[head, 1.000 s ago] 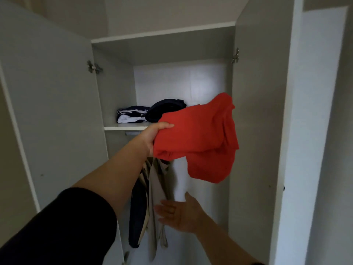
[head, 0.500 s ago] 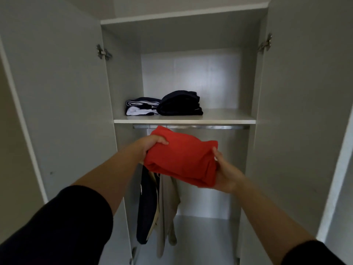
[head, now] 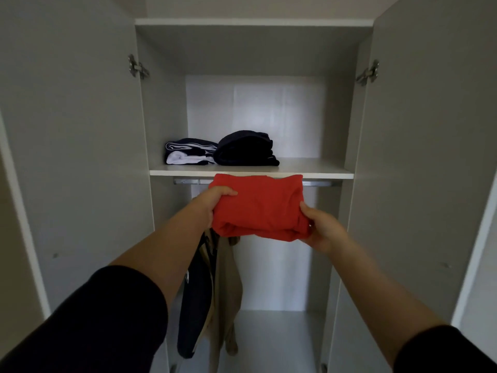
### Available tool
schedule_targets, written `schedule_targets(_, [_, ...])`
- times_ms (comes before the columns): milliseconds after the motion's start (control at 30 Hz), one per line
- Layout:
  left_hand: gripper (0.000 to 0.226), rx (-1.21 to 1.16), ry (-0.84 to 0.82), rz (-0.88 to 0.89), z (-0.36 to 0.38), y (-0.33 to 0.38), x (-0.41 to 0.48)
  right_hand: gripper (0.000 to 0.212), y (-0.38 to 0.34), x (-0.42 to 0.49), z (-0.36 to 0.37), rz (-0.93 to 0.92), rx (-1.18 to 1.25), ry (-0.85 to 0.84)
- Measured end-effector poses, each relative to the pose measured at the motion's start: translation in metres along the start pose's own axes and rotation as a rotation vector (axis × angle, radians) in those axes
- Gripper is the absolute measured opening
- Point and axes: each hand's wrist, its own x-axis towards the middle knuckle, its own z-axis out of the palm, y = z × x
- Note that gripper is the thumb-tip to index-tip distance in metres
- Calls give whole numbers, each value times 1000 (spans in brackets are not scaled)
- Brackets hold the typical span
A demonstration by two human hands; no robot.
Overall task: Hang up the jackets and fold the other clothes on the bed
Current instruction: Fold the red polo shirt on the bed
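Note:
A folded red garment is held up in front of the open wardrobe, its top edge level with the shelf. My left hand grips its left end, thumb on top. My right hand grips its lower right corner. On the shelf lie a folded navy-and-white garment at the left and a folded black garment beside it. Below, a dark jacket and a beige jacket hang from the rail, their tops hidden behind the red garment.
Both wardrobe doors stand open, the left door and the right door flanking my arms. The shelf's right half is bare. The wardrobe floor right of the hanging jackets shows no objects.
One second ago my left hand alone held the red garment, loosely draped. My right hand came up and took its right end. The bundle has since risen towards the shelf.

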Motion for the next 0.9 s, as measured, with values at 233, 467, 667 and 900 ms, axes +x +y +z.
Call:
schedule_targets(233, [53, -90, -160, -53, -10, 1, 7, 18, -8, -3, -11, 66, 408, 41])
schedule_targets(467, [38, -80, -283, -62, 12, 9, 14, 20, 46, 6, -6, 176, 536, 213])
schedule_targets(667, [51, -109, -353, -75, 14, 13, 23, 77, 116, 3, 16, 566, 420, -6])
schedule_targets(900, [49, 46, -315, -106, -21, 12, 41, 59, 104, 25, 20, 187, 714, -180])
